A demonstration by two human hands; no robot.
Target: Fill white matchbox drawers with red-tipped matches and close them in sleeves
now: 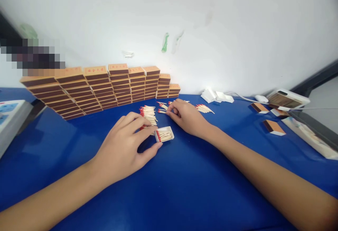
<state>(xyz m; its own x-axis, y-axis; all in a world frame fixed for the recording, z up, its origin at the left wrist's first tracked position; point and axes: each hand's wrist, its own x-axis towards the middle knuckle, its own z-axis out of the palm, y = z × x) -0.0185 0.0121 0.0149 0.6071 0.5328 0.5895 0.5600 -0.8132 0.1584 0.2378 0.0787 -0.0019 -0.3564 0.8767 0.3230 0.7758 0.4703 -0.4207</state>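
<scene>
A small white matchbox tray (pixel 164 134) lies on the blue table (pixel 185 181), partly filled with red-tipped matches. My left hand (pixel 124 146) pinches the tray's left end between thumb and fingers. Just behind it lies a pile of loose matches (pixel 148 113). My right hand (pixel 186 116) rests further back, its fingers curled and pinched on a few loose matches (pixel 162 108) at the pile's right edge. More matches (pixel 204 108) lie to the right of that hand.
Stacks of brown matchboxes (pixel 100 88) line the white wall at the back. Empty white trays (pixel 216 96) and a few matchbox sleeves (pixel 274 127) lie at the right, beside a phone (pixel 287 99) and a cable. A white box (pixel 10 118) sits at the left edge.
</scene>
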